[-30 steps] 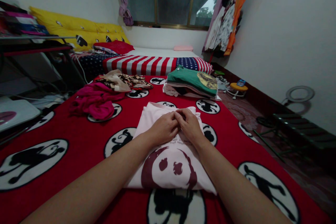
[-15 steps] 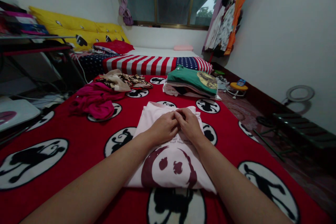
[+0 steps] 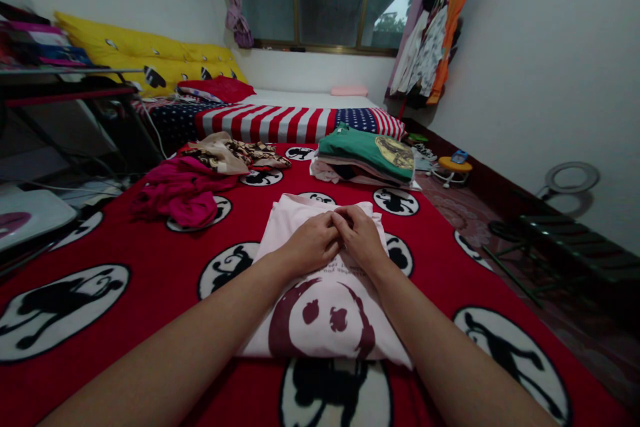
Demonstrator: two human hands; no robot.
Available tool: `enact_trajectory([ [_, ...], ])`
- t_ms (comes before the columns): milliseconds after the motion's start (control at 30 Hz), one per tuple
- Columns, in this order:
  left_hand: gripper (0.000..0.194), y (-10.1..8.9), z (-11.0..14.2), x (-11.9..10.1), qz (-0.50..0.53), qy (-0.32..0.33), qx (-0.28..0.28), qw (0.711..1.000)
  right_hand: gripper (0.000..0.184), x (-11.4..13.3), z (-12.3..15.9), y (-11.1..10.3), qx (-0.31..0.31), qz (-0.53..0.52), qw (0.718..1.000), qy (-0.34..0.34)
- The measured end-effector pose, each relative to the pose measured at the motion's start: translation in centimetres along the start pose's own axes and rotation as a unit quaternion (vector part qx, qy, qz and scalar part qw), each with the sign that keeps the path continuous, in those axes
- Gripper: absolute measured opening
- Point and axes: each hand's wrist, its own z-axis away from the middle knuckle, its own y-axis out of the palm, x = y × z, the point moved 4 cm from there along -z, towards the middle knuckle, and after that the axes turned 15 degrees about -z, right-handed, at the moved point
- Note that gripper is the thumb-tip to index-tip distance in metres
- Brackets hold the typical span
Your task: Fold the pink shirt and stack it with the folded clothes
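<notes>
A pale pink T-shirt (image 3: 323,320) lies folded on the red blanket in front of me, its dark red panda-like print and small lettering facing up. On its upper half rest my left hand (image 3: 316,238) and my right hand (image 3: 359,235), side by side, with their fingertips meeting in the middle. Both hands have curled, closed fingers, and no cloth shows bunched up in them. Past the T-shirt, to the right, sits a stack of folded clothes with a green shirt (image 3: 363,147) on top. A crumpled magenta garment (image 3: 185,190) and a beige patterned cloth (image 3: 225,152) lie to the left.
The red blanket (image 3: 165,287) has white ovals with black figures. Beyond it stands a bed with a striped and starred cover (image 3: 275,123). A dark green slatted bench (image 3: 575,247) and an orange stool (image 3: 455,165) are at the right, a cluttered desk (image 3: 70,83) at the left.
</notes>
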Motion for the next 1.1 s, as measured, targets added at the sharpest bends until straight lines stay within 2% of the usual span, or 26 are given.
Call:
enact_trajectory([
  [1100,0.023,0.25,0.0,0.13,0.005,-0.004,0.01,1.0,0.017,-0.18,0.03,0.11,-0.003,-0.005,1.0,0.0],
])
